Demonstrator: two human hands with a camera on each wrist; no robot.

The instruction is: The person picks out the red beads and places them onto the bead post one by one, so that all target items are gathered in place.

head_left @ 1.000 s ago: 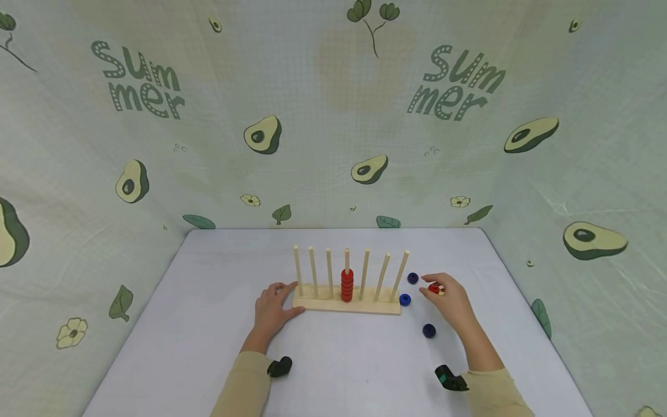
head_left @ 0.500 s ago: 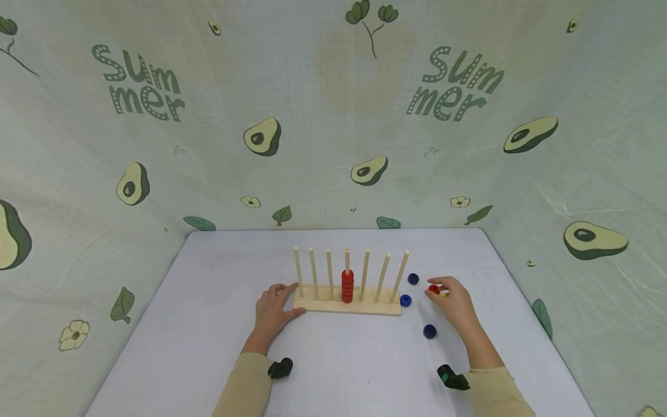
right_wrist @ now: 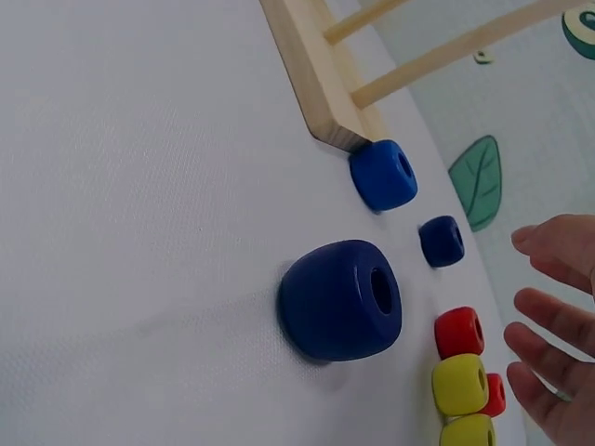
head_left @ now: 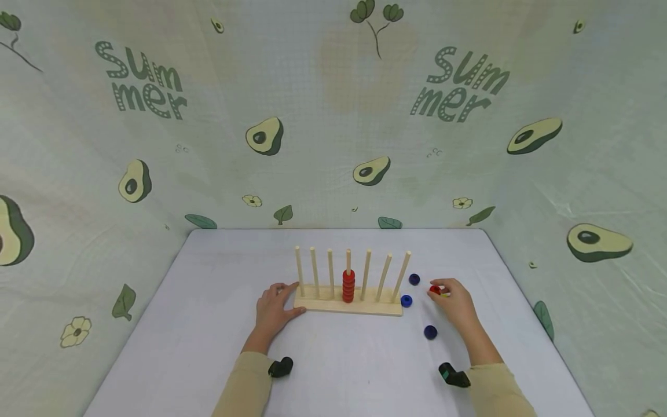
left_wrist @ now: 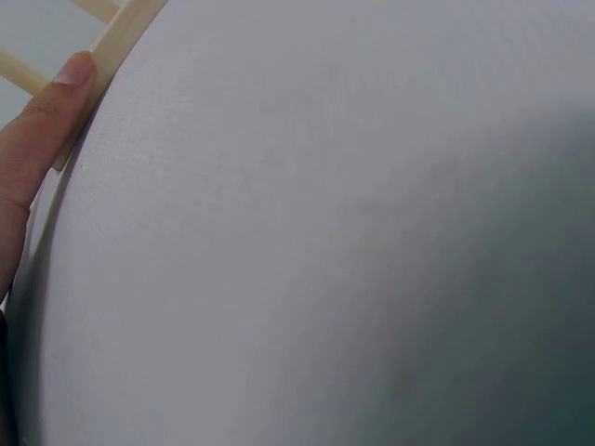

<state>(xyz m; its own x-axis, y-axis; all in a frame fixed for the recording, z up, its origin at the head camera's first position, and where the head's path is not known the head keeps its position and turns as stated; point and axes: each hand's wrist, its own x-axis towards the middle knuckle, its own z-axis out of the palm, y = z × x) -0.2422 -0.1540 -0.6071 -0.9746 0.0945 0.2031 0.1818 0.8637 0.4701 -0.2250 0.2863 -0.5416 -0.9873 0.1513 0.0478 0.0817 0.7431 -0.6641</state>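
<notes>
A wooden peg board [head_left: 348,307] with a row of upright pegs stands mid-table. Red beads [head_left: 348,286] are stacked on its middle peg. My left hand [head_left: 272,313] grips the board's left end, with the thumb [left_wrist: 74,79] at the front edge and the fingers toward the back. To the right of the board, my right hand [head_left: 453,298] is over loose beads. In the right wrist view its fingers [right_wrist: 548,316] are loosely bent and apart, beside a red bead [right_wrist: 460,332], a yellow bead [right_wrist: 460,384] and others; nothing shows in its grasp.
A blue bead [head_left: 406,300] lies against the board's right end. One dark blue bead [head_left: 414,279] lies behind it, and another [head_left: 430,332] nearer the front. Patterned cloth [head_left: 333,116] hangs behind the white table [head_left: 234,255].
My right hand has shifted slightly right over the loose beads, and its fingertips have drawn a little closer together. The left hand keeps its place on the board.
</notes>
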